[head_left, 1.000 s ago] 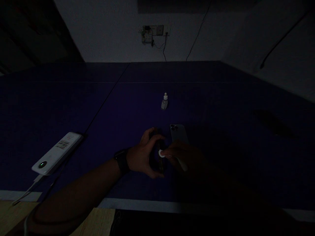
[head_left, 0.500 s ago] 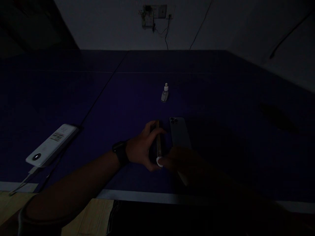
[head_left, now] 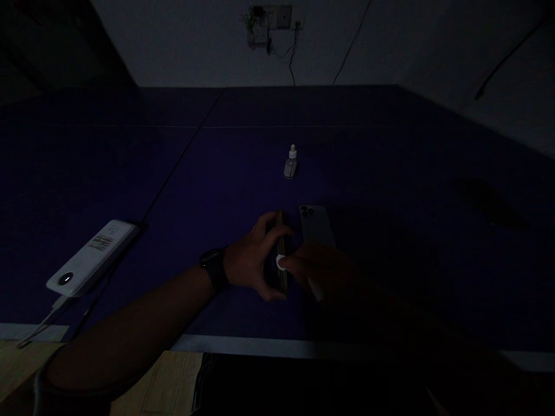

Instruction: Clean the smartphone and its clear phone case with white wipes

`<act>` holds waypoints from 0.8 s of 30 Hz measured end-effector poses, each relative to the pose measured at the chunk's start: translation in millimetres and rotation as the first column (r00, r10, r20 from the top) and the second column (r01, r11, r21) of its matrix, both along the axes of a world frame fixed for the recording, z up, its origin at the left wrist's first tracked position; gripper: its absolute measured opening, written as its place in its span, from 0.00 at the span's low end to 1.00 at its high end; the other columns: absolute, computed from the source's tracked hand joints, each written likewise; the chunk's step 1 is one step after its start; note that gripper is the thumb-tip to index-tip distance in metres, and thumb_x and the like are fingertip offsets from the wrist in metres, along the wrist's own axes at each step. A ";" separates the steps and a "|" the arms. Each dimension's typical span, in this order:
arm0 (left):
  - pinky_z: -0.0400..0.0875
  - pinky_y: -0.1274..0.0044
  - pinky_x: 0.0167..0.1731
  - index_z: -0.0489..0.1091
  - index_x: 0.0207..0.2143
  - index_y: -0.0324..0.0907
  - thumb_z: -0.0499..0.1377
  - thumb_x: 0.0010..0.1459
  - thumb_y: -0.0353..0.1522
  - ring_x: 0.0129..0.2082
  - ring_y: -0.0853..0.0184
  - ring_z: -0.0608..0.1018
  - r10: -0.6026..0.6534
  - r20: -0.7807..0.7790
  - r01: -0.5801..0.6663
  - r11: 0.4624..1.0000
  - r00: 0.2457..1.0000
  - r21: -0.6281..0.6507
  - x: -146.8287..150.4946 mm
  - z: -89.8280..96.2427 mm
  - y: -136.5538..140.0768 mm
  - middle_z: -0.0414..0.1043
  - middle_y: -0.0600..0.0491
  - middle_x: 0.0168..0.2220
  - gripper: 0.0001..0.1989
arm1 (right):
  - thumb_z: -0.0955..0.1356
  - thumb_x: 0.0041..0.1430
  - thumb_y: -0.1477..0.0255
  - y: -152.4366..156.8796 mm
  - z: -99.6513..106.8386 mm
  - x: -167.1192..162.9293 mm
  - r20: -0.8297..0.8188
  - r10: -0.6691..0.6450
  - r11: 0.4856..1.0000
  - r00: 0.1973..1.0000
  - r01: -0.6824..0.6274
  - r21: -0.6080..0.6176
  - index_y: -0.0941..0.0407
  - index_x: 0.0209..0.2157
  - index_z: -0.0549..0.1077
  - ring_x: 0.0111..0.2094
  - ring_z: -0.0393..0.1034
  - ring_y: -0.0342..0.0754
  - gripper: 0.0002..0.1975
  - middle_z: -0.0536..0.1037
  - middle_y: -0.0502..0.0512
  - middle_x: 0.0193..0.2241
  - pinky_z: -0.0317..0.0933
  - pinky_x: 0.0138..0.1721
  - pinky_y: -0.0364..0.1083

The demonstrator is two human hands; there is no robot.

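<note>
My left hand [head_left: 254, 257], with a black watch [head_left: 214, 267] on its wrist, grips a thin phone-like slab [head_left: 280, 231] standing on its narrow edge. Its thumb and fingers reach round the two ends. Pinched in my right hand [head_left: 318, 263] is a small white pad [head_left: 280, 262], pressed against the slab's upward edge about midway along. Deep shadow hides much of that hand. Partly beneath it lies a grey phone [head_left: 315, 222], back up, camera lenses at the far end. Beyond both hands a small clear dropper bottle [head_left: 290, 167] with a white top stands upright.
A white power bank [head_left: 93, 254] with a plugged-in cable [head_left: 43, 320] lies at the left on the dark blue table [head_left: 217, 185]. The table's pale front edge [head_left: 243, 345] runs close to me. Wall sockets [head_left: 273, 20] with wires are at the back.
My right hand has slid the white pad away from me, from the slab's near end to about its middle. My left hand keeps its grip on the slab.
</note>
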State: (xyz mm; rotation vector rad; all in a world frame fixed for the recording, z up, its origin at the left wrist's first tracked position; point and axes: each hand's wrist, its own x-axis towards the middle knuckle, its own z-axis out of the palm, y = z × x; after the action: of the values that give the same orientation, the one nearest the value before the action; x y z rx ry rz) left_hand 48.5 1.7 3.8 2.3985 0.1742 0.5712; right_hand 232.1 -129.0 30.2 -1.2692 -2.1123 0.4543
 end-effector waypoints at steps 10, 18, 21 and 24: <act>0.68 0.51 0.57 0.51 0.62 0.49 0.75 0.28 0.51 0.64 0.36 0.55 -0.010 0.014 0.010 1.000 1.000 -0.012 0.1 -1.1 0.9 0.42 0.40 0.64 0.60 | 0.61 0.72 0.72 -0.1 4.2 1.5 0.093 0.068 0.980 0.993 -0.084 0.180 0.52 0.43 0.74 0.29 0.68 0.44 0.10 0.75 0.50 0.28 0.64 0.30 0.43; 0.65 0.49 0.58 0.50 0.62 0.50 0.75 0.24 0.53 0.64 0.34 0.56 -0.021 -0.018 0.020 0.999 1.000 -0.026 -0.3 -4.2 3.6 0.40 0.40 0.64 0.64 | 0.60 0.71 0.73 -20.2 -5.6 0.0 0.223 0.242 0.957 0.944 -0.270 0.107 0.50 0.47 0.74 0.27 0.67 0.45 0.12 0.75 0.49 0.28 0.63 0.27 0.44; 0.65 0.49 0.58 0.50 0.63 0.51 0.75 0.25 0.53 0.64 0.35 0.56 -0.020 -0.009 0.019 0.999 1.000 -0.038 -0.5 -4.5 3.9 0.40 0.40 0.65 0.63 | 0.60 0.71 0.76 -18.5 -5.0 -0.4 0.255 0.281 0.923 0.925 -0.333 0.193 0.55 0.46 0.73 0.27 0.67 0.43 0.12 0.75 0.50 0.27 0.61 0.28 0.43; 0.65 0.49 0.58 0.50 0.62 0.50 0.75 0.27 0.53 0.64 0.35 0.55 -0.020 0.000 0.020 1.000 1.000 -0.019 -0.3 -3.6 3.5 0.41 0.40 0.65 0.62 | 0.59 0.72 0.74 -7.3 2.5 0.5 0.252 0.220 0.919 0.942 -0.287 0.269 0.58 0.47 0.72 0.30 0.68 0.45 0.12 0.76 0.53 0.30 0.63 0.30 0.44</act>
State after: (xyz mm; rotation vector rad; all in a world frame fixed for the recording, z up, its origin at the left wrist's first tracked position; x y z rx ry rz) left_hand 48.3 5.2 0.2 2.3795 0.1549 0.5579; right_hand 232.6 -136.3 32.7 -0.9040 -2.4349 0.0905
